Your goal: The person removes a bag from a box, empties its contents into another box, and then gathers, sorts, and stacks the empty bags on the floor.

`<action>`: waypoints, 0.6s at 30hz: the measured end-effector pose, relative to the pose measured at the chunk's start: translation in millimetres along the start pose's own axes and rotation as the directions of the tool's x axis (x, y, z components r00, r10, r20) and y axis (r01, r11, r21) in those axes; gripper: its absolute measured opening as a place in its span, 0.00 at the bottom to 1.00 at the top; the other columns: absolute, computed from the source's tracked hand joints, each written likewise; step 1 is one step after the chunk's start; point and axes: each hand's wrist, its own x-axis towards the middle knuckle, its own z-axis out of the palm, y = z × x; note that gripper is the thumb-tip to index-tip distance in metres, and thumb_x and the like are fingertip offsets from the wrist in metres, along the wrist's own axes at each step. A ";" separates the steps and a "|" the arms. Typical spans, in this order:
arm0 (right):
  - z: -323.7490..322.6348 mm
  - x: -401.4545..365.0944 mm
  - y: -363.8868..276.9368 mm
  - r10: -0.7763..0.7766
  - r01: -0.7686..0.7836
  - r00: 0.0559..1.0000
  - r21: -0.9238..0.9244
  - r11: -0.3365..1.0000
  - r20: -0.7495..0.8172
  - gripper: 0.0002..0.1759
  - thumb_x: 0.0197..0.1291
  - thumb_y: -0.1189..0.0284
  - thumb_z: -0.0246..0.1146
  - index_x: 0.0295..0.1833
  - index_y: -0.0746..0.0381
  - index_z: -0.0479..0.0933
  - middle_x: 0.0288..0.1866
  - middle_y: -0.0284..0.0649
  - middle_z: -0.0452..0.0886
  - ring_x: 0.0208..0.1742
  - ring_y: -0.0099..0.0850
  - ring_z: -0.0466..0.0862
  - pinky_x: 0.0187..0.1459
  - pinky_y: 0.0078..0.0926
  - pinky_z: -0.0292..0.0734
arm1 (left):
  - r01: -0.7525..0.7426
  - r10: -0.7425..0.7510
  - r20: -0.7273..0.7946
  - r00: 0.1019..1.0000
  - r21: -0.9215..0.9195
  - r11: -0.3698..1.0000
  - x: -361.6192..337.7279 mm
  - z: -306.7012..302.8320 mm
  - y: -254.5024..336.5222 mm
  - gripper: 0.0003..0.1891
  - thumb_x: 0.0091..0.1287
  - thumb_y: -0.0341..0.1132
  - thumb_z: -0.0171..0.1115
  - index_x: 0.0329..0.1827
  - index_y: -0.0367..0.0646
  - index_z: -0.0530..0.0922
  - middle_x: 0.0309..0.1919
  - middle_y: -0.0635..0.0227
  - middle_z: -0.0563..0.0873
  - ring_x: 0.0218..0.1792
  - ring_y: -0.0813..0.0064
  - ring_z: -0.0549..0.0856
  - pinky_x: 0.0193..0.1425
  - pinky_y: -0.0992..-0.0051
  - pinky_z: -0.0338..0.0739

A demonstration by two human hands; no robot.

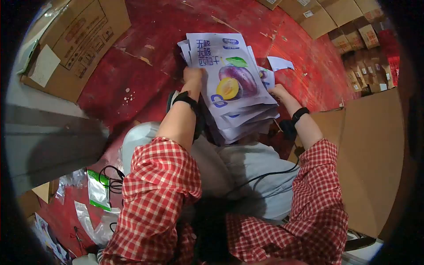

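Observation:
A thick stack of pale printed pouches (236, 84) lies in front of me, just beyond my knees. The top one shows a purple plum, a yellow cut half and a green leaf. At the stack's left edge, my left hand (193, 78) is closed on the pouches, with its fingertips partly hidden. My right hand (278, 91) pinches the right edge of the pouches near a corner. Several layers fan out unevenly beneath the top pouch. Black bands circle both wrists.
Cardboard boxes stand at the upper left (88, 35) and upper right (318, 20). An open carton (371, 159) is at my right. A grey panel (48, 141) juts in from the left. On the red floor (145, 26) lie a green-white packet (99, 190), clear plastic and black cables.

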 end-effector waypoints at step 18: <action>-82.5 -195.8 -223.2 -0.808 0.512 0.398 -0.625 0.589 -0.435 0.12 0.57 0.67 0.53 0.38 0.64 0.72 0.29 0.51 0.78 0.34 0.47 0.79 0.34 0.39 0.71 | -0.175 0.139 0.150 0.979 0.261 0.949 41.4 25.5 -27.6 0.22 0.50 0.39 0.61 0.45 0.34 0.76 0.43 0.47 0.80 0.45 0.52 0.80 0.48 0.64 0.74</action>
